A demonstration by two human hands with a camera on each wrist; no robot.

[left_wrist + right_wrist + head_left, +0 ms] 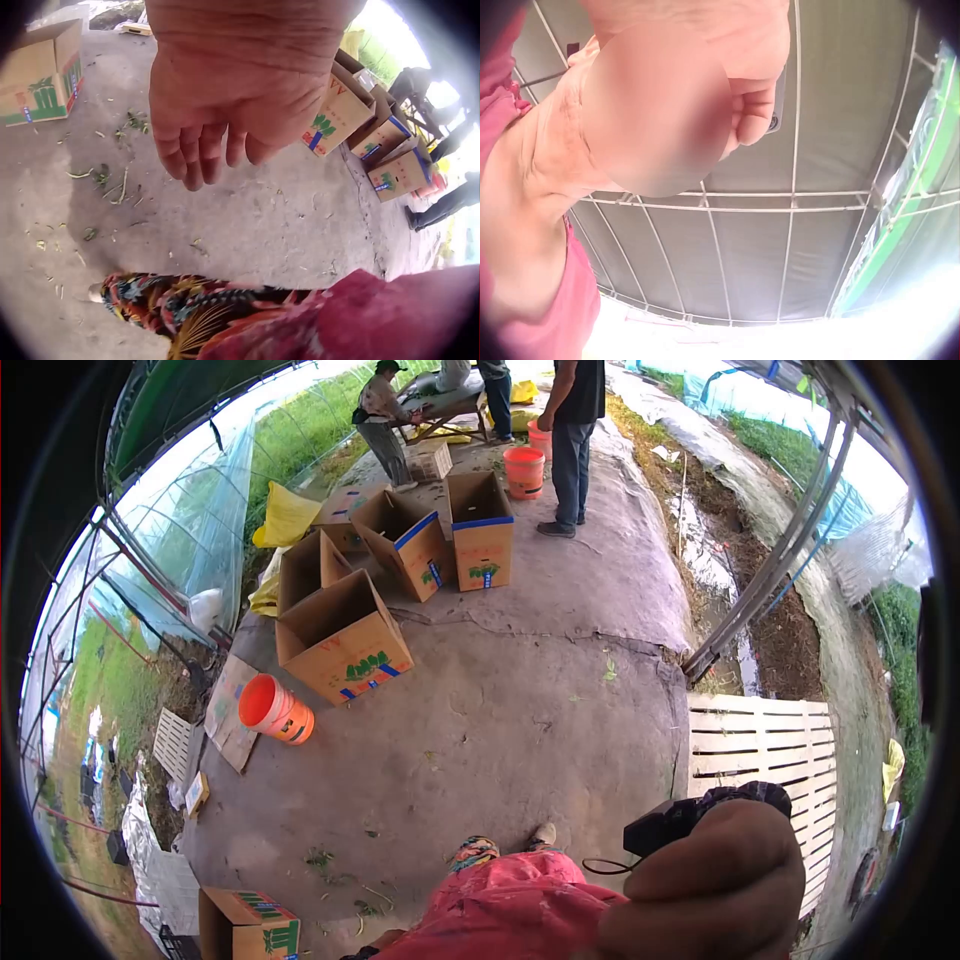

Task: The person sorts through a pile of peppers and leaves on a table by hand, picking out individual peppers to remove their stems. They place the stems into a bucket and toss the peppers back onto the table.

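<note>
In the left wrist view my left hand (229, 105) hangs over the floor, its fingers loose and slightly bent, with nothing in them. My right hand (715, 875) looms large at the lower right of the head view, raised close to the camera. The right wrist view has this hand (742, 52) up near the head, fingers curled beside a dark grey device (778, 105); whether they grip it is hidden. A black wrist camera (665, 828) with a cord loop shows beyond the right hand.
Open cardboard boxes (345, 640) stand at the upper left, an orange bucket (285, 712) near them. Another box (245, 928) is at the lower left. A pallet (760, 750) lies right. People (575, 450) stand by a table (450, 402) and another orange bucket (523, 475).
</note>
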